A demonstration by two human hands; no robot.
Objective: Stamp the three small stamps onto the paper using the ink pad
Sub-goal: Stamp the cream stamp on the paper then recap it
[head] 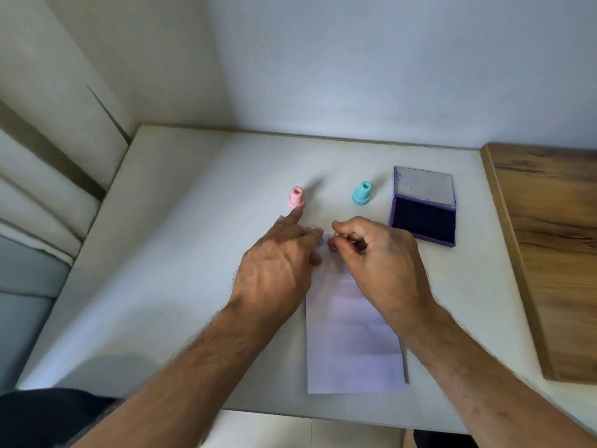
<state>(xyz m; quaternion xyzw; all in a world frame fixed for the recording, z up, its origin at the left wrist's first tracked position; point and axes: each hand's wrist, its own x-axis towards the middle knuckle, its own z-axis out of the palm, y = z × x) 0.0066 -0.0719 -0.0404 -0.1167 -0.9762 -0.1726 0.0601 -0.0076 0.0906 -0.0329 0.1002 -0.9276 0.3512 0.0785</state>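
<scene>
Here we begin at the fingertips: our right hand has thumb and forefinger curled together, pinching a small stamp held down at the far end of the paper. That stamp is mostly hidden by the fingers, so we cannot tell its colour. Our left hand lies flat with fingers straight and slightly spread, pressing on the paper's far left edge; its forefinger reaches out toward the pink stamp and ends just short of its base.

Between the two hands we see one round blue print on the paper; it is too small to read, and we can read no writing or brand anywhere.

The paper is a narrow white sheet with fold creases, lying lengthwise toward us on the white table. The pink stamp and the teal stamp both stand upright beyond the paper, well apart from each other, each a small plastic piece with a flared base and a narrower neck. That makes three stamps in all, one in hand and two standing. One ink pad sits open to the right of the teal stamp, in a purple case with dark ink and its lid laid back. A wooden board lies at the table's right side.
</scene>
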